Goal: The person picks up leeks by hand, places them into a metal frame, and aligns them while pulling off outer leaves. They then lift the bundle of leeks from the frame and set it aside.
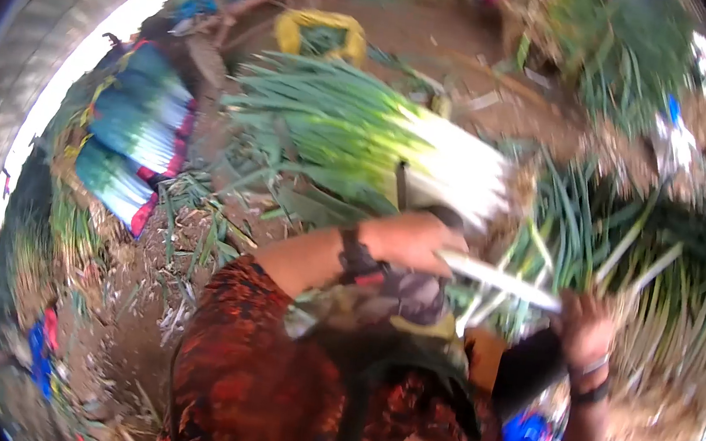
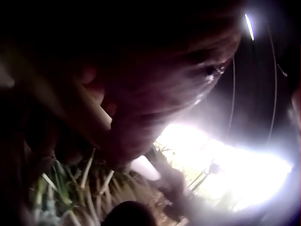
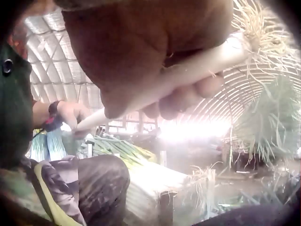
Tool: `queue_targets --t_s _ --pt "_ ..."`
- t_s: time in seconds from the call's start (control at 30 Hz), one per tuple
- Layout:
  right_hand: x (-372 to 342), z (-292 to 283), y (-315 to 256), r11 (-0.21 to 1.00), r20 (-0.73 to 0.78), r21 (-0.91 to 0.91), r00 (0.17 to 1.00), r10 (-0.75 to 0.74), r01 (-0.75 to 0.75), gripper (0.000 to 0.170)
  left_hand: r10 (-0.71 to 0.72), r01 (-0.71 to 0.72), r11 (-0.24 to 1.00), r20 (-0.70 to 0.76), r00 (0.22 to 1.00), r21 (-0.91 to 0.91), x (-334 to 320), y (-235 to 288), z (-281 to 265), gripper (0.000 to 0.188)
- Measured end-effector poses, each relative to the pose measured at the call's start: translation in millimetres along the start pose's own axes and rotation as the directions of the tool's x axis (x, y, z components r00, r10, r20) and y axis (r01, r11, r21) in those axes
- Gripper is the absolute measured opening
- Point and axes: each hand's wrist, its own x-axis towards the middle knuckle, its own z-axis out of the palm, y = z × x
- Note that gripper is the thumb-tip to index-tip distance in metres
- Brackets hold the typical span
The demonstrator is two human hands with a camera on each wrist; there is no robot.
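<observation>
A leek (image 1: 500,279) with a white stalk stretches between both hands. My left hand (image 1: 408,240), a dark watch on its wrist, grips one end in front of the lap. The root end is held by my right hand (image 1: 586,330), its fingers curled round the stalk. In the right wrist view the leek (image 3: 183,75) slants across the palm, and its pale stringy roots (image 3: 263,40) stick out past the hand. The left wrist view is dark; there the left hand (image 2: 155,103) closes round the pale stalk (image 2: 89,110).
A big pile of cleaned leeks (image 1: 372,139) lies ahead, white ends to the right. Uncleaned rooted leeks (image 1: 674,260) are heaped at the right. Tied bundles (image 1: 137,128) stand at the left, and a yellow bag (image 1: 321,33) sits beyond the pile. Leaf scraps cover the soil (image 1: 130,316).
</observation>
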Motion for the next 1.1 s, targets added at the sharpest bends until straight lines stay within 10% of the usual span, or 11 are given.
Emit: queue_targets --t_s 0.5,0.73,0.93,1.0,1.1 --pt "112.9 126.2 3.1 0.935 0.105 0.335 0.991 0.087 -0.118 0.022 -0.19 0.326 0.87 -0.36 0.914 0.37 -24.9 -93.7 -60.4 0.023" --pt "212.3 210.2 13.3 0.861 -0.056 0.497 0.986 0.159 -0.111 0.021 0.029 0.322 0.647 -0.445 0.895 0.691 7.0 -147.7 -147.3 0.028" --pt "272.3 293.0 48.1 0.867 0.041 0.421 0.961 0.275 -0.266 0.019 0.054 0.317 0.58 -0.424 0.904 0.751 81.5 -247.1 -185.8 0.027" --pt "283.1 310.3 42.7 0.837 0.497 0.177 0.781 0.379 -0.518 0.032 -0.073 0.394 0.623 -0.451 0.89 0.675 98.6 -304.7 -158.6 0.027" --pt "275.0 326.1 23.6 0.799 0.505 0.069 0.711 0.489 -0.598 0.04 -0.175 0.397 0.757 -0.424 0.888 0.519 99.9 -372.0 -129.9 0.027"
